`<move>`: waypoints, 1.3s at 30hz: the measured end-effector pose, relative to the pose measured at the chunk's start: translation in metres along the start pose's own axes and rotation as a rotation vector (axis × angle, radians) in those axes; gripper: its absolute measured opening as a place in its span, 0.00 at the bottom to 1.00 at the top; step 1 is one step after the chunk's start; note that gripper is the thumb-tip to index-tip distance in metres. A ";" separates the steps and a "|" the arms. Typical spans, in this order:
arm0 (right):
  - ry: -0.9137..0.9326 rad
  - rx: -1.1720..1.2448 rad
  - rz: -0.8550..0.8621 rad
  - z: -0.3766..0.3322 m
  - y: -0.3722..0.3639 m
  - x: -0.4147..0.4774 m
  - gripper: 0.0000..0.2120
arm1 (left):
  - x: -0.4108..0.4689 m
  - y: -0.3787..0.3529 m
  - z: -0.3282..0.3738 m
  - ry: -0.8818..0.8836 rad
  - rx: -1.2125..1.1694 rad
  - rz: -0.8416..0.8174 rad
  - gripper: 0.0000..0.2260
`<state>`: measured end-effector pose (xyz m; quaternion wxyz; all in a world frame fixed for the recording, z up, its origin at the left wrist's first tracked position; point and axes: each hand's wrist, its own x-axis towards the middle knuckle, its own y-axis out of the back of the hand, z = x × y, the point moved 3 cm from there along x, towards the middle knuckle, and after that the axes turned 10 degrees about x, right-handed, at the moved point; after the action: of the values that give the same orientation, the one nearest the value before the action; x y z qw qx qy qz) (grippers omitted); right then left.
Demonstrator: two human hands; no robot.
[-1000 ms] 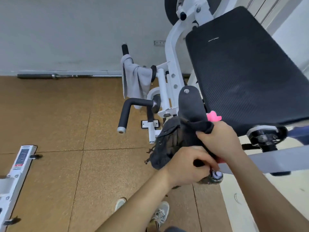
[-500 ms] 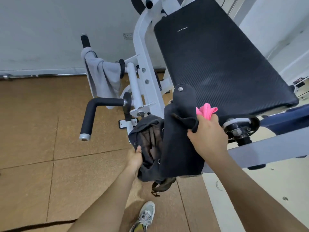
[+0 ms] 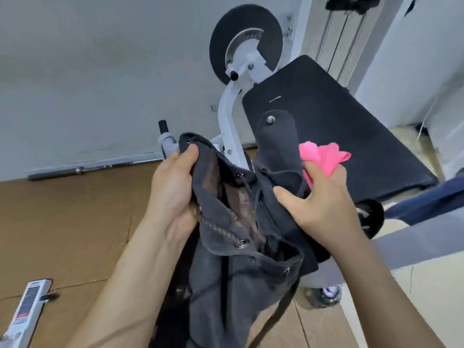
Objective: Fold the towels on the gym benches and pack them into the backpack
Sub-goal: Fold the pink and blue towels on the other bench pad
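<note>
- Backpack [image 3: 241,247]: dark grey, held up between both hands in front of the bench [image 3: 351,136]. Its mouth is pulled open and the brown lining is exposed. Half a second ago the mouth was narrower and the bag hung lower.
- Flap [image 3: 276,141]: stood upright behind the mouth, as before, with its snap stud at the top.
- Left hand [image 3: 173,187]: closed on the near-left rim of the backpack, thumb laid over the edge. Earlier it was placed lower on the bag; it is now raised and drawn to the left.
- Right hand [image 3: 324,204]: curled round the pink towel [image 3: 324,156], which is bunched and sticks up from the fingers beside the flap. The thumb is pressed flat on the backpack's right side. The grasp is unchanged from the earlier frames.
- Pink towel: outside the backpack, above its right rim and in front of the bench.
- Handle [image 3: 162,126]: only its black tip and a grey patch below it are seen above the left hand. The grey towel draped there earlier is otherwise hidden.
- Disc [image 3: 246,43]: now fully in view above the bench, whereas it was cut off before.
- Floor [image 3: 62,222]: brown tiles, with a steel bar [image 3: 93,168] laid along the wall.
</note>
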<state>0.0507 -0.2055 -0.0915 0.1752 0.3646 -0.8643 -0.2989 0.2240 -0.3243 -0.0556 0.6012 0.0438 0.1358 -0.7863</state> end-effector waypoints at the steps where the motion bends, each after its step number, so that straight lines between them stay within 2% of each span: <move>1: 0.006 0.016 0.028 -0.013 0.015 0.002 0.29 | 0.001 -0.004 0.009 -0.016 -0.009 0.014 0.06; 4: 0.100 0.042 0.037 -0.056 0.060 -0.001 0.33 | -0.003 -0.029 0.033 -0.101 0.003 -0.044 0.06; 7: 0.183 -0.169 -0.123 -0.080 0.068 0.000 0.40 | -0.005 -0.078 0.045 -0.174 0.098 -0.261 0.08; 9: 0.191 -0.306 -0.109 -0.070 0.058 0.015 0.34 | 0.001 -0.109 0.042 -0.158 0.213 -0.397 0.08; 12: 0.139 -0.347 0.074 -0.031 0.050 0.051 0.20 | 0.017 -0.134 0.023 -0.110 0.360 -0.582 0.07; 13: 0.107 -0.346 0.106 -0.016 0.049 0.061 0.18 | 0.025 -0.133 0.012 -0.133 0.429 -0.581 0.07; 14: 0.076 -0.338 0.135 -0.002 0.050 0.069 0.16 | 0.032 -0.124 -0.001 -0.194 0.537 -0.501 0.07; 16: 0.016 -0.291 0.202 0.021 0.057 0.079 0.13 | 0.050 -0.079 -0.040 -0.314 0.859 -0.152 0.07; 17: -0.009 -0.272 0.227 0.031 0.060 0.082 0.12 | 0.055 -0.046 -0.070 -0.251 0.976 0.033 0.11; 18: -0.028 -0.265 0.248 0.041 0.062 0.084 0.11 | 0.058 -0.012 -0.102 -0.097 1.005 0.159 0.20; 20: -0.035 -0.274 0.266 0.053 0.061 0.088 0.10 | 0.057 0.037 -0.168 0.391 0.688 0.212 0.39; 21: -0.025 -0.279 0.258 0.055 0.057 0.090 0.11 | 0.053 0.046 -0.193 0.573 0.528 0.169 0.43; 22: -0.018 -0.277 0.244 0.055 0.052 0.090 0.12 | 0.051 0.046 -0.208 0.666 0.426 0.104 0.42; 23: -0.018 -0.267 0.234 0.055 0.048 0.089 0.12 | 0.050 0.043 -0.210 0.687 0.374 0.059 0.38; 25: -0.018 -0.263 0.227 0.057 0.046 0.091 0.13 | 0.050 0.034 -0.195 0.599 0.352 0.098 0.25; 28: -0.039 -0.265 0.251 0.062 0.054 0.095 0.10 | 0.070 0.028 -0.134 0.235 0.381 0.250 0.07; 30: -0.098 -0.234 0.266 0.062 0.058 0.095 0.10 | 0.090 0.031 -0.070 -0.044 0.453 0.329 0.08; 33: -0.139 -0.223 0.263 0.057 0.053 0.094 0.11 | 0.123 0.037 -0.012 -0.271 0.784 0.429 0.15; 35: -0.138 -0.291 0.203 0.053 0.043 0.096 0.12 | 0.149 0.044 -0.020 -0.309 1.085 0.468 0.18; 36: -0.138 -0.349 0.159 0.050 0.038 0.097 0.13 | 0.161 0.050 -0.036 -0.270 1.195 0.441 0.20; 39: -0.133 -0.541 0.052 0.038 0.020 0.102 0.16 | 0.183 0.069 -0.100 0.149 1.461 0.168 0.28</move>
<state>-0.0476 -0.2546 -0.0989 0.2166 0.2619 -0.7717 -0.5376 0.2302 -0.4851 -0.2047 0.4660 0.4964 -0.3859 -0.6226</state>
